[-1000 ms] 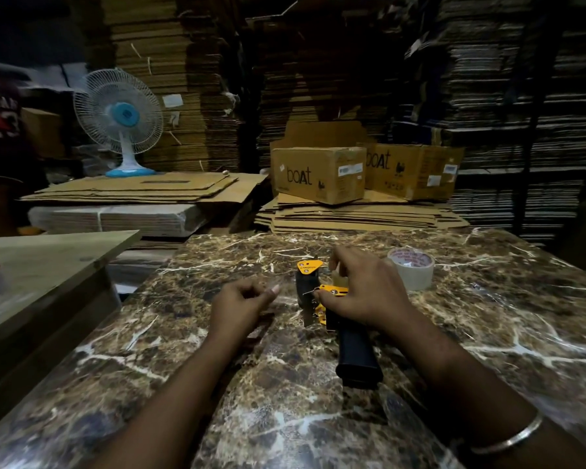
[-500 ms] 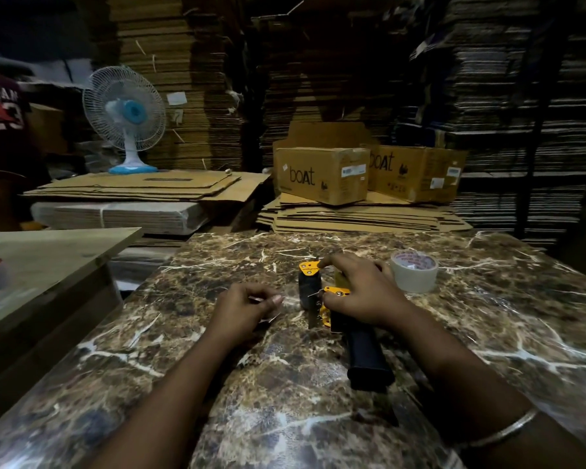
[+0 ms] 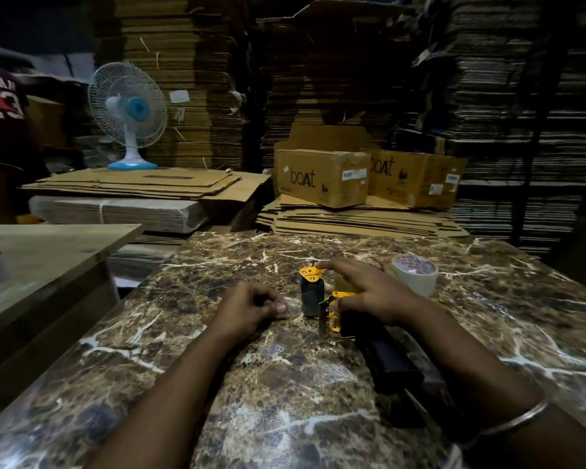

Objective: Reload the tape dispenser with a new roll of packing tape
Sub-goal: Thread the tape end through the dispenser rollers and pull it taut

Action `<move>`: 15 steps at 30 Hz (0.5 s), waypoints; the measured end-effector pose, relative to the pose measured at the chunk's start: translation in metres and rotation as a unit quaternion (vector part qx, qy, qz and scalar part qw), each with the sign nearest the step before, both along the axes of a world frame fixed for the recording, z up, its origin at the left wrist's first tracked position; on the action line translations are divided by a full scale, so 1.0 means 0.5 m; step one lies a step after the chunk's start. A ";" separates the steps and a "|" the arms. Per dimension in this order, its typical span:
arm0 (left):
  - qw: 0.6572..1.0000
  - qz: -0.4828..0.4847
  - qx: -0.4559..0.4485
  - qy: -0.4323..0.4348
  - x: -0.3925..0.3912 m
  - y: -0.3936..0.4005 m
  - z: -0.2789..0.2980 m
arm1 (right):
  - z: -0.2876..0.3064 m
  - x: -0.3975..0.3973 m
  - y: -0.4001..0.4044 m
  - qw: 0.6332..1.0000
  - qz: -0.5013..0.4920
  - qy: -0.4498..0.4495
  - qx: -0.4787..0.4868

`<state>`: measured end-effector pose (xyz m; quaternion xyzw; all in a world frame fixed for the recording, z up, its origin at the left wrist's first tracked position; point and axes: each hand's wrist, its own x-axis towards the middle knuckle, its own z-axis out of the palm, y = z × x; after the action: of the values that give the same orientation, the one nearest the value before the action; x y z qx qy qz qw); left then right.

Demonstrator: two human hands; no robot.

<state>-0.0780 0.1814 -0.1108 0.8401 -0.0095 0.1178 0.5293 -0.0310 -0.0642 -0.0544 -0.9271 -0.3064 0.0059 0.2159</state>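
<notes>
The tape dispenser [image 3: 389, 359], yellow metal with a black handle and black roller, lies on the marble table [image 3: 278, 394], its handle pointing toward me. My right hand [image 3: 374, 296] lies over its frame and holds it, fingers curled on the body and the index finger stretched to the yellow plate above the roller. Just left of the roller, my left hand [image 3: 251, 308] is curled, thumb pressed to fingers, pinching what looks like a thin clear strip of tape. A roll of packing tape [image 3: 415, 275] lies flat behind my right hand, apart from the dispenser.
Flattened cardboard and two "boat" boxes [image 3: 322, 177] sit past the table's far edge. A blue and white fan [image 3: 127, 113] stands back left. A wooden bench [image 3: 48, 252] adjoins on the left, and a person in a dark shirt [image 3: 0, 103] is at the far left.
My right index finger has reached out to the yellow plate by the roller. My left hand stays curled beside the dispenser.
</notes>
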 end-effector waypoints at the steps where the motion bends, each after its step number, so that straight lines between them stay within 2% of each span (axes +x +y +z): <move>1: 1.000 0.000 0.000 0.001 0.003 0.002 -0.002 | 0.002 0.005 -0.001 1.000 0.011 -0.005 -0.011; 6: 1.000 -0.012 -0.002 -0.001 0.000 0.003 0.004 | 0.030 0.007 0.040 0.993 0.062 -0.045 -0.087; 9: 0.999 -0.032 -0.040 0.011 -0.006 0.007 0.013 | 0.032 0.011 0.063 0.989 0.063 -0.051 -0.128; 15: 0.993 -0.034 -0.107 0.021 0.000 0.021 0.009 | 0.021 0.020 0.053 0.993 0.057 -0.013 -0.099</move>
<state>-0.0782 0.1917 -0.1065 0.7801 -0.0138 0.0826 0.6200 -0.0210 -0.0377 -0.0442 -0.9249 -0.3594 0.0362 0.1186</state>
